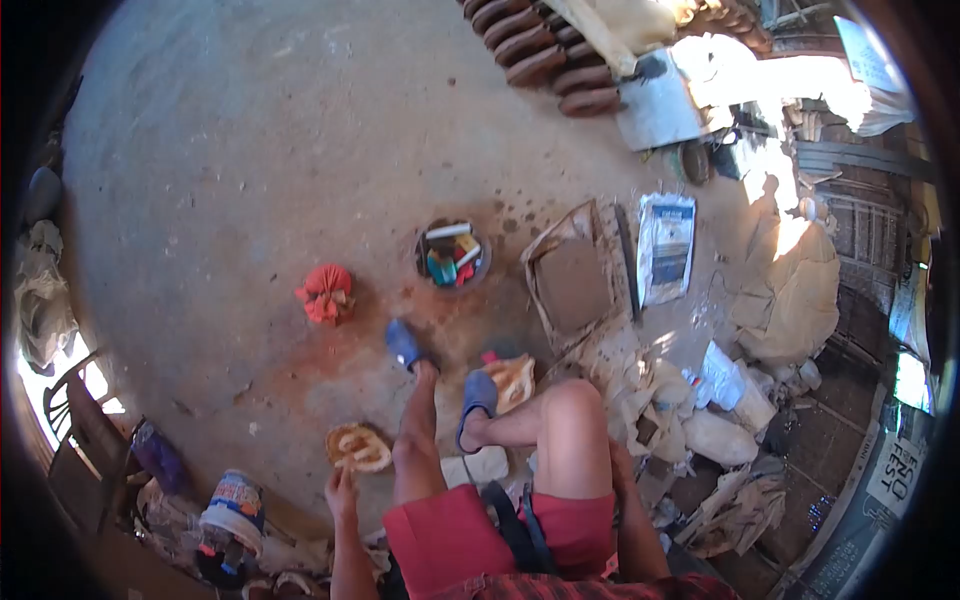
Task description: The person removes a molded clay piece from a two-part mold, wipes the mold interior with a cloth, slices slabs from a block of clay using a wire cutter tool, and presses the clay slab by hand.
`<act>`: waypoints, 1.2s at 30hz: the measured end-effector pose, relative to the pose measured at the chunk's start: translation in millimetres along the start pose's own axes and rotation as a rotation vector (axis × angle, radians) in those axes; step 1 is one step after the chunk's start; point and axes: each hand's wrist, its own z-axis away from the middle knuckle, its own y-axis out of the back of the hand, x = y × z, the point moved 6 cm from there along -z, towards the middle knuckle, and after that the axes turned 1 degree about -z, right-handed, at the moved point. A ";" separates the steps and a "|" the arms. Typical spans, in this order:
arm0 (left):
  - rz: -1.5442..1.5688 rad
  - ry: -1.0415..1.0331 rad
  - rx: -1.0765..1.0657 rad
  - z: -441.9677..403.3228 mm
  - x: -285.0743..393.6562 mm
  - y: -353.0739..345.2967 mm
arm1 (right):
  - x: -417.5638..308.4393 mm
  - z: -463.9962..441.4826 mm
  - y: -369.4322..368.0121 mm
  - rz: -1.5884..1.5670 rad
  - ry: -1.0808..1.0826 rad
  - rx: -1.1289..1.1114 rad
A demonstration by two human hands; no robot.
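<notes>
My left hand (pixel 342 488) is at the near edge of a round, shallow orange-brown dish (pixel 372 450) with pale curved marks inside. Its fingers look pinched together, but anything between them is too small to make out. Beside my bent right leg is my right hand (pixel 622 462), its fingers mostly hidden by the thigh. A second orange-brown piece (pixel 515 380) lies partly behind my right blue clog (pixel 478 398). Farther out on the floor sit a knotted red cloth bundle (pixel 326 293) and a round bowl (pixel 482 268) full of coloured pieces.
A flat brown slab (pixel 575 285) rests on sacking, near a printed white sack (pixel 665 250). Rows of reddish-brown rounded pieces (pixel 535 65) lie at the back. Crumpled bags (pixel 720 440) crowd the right; a white bucket (pixel 235 505) stands at lower left.
</notes>
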 end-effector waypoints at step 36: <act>0.090 -0.001 0.127 -11.3 -339.1 85.9 | 229.1 60.2 -257.3 0.314 0.079 -0.355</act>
